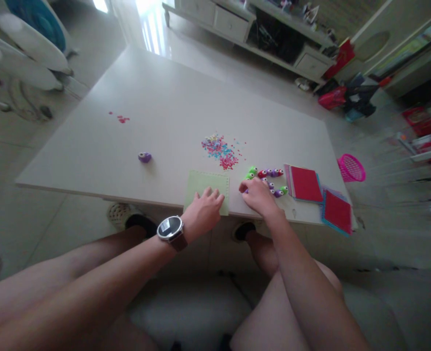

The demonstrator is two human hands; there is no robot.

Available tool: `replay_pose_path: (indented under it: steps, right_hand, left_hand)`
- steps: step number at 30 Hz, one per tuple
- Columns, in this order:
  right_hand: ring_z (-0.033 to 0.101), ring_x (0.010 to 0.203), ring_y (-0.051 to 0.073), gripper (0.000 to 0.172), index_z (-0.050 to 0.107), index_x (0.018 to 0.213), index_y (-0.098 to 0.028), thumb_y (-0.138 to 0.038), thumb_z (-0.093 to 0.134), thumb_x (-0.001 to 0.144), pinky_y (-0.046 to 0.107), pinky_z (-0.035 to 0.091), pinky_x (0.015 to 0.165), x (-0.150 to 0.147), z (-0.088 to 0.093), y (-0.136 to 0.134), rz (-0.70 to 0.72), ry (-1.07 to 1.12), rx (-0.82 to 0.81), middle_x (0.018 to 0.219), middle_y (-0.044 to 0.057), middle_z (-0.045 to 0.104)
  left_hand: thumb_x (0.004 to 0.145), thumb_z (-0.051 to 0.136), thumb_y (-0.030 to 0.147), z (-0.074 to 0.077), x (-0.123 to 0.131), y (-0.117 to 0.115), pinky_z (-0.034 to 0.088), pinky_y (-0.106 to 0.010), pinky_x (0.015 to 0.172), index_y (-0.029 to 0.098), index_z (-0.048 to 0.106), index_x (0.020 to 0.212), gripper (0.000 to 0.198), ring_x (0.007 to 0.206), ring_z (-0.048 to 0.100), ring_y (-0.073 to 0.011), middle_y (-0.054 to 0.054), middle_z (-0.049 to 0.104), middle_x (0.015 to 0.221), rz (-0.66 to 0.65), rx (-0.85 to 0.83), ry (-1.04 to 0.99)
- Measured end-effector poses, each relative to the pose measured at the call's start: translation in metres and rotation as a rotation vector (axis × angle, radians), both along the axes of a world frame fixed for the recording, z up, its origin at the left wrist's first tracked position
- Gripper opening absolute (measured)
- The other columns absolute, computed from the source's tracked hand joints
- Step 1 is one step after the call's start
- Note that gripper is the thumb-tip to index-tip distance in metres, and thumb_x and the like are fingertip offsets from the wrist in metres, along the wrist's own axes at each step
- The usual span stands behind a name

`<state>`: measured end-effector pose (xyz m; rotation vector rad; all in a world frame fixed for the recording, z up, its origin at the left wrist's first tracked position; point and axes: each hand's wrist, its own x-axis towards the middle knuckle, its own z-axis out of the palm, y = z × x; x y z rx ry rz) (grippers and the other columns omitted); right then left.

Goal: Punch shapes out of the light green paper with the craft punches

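Your left hand (205, 207): open, resting on the green sheet (193, 184), presumably steadying it | your right hand (259, 196): fingers among small punches (270, 172), cannot tell if grasping one; likely grouped there for reach | confetti (219, 147): beyond, between both hands

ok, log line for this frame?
left hand: on pale-green square paper sheet | right hand: at small green, red and purple plastic pieces | multicoloured confetti pile: beyond sheet

On the table (171, 97), confetti (228, 162) lies behind the sheet (196, 185); 2 stacks (305, 184) lie right of it.
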<state>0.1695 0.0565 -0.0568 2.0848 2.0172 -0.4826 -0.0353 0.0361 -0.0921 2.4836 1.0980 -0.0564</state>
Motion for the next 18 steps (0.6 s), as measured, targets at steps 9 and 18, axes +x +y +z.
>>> replay_pose_path:
  steps: [9, 18]
  right_hand:
    - [0.06, 0.138, 0.031, 0.058, 0.062, 0.15, -0.017, -0.009, 0.055, 0.093, 0.044, 0.044, 0.116, -0.002, -0.016, 0.013, -0.069, 0.117, 0.186, 0.145, 0.016, 0.069]
    - [0.07, 0.124, 0.028, 0.039, 0.072, 0.128, -0.018, -0.007, 0.057, 0.094, 0.039, 0.05, 0.109, 0.014, -0.003, 0.011, -0.192, 0.182, 0.243, 0.132, 0.011, 0.076]
  left_hand:
    - [0.097, 0.055, 0.012, 0.0, -0.001, 0.0, 0.058, -0.064, 0.107, 0.015, 0.061, 0.128, 0.032, 0.142, 0.053, -0.0391, -0.02, 0.063, 0.146, 0.007, -0.001, -0.017]
    - [0.097, 0.056, 0.013, 0.005, -0.002, 0.0, 0.056, -0.059, 0.107, 0.017, 0.063, 0.125, 0.029, 0.139, 0.054, -0.0372, -0.018, 0.064, 0.143, 0.011, -0.006, -0.01]
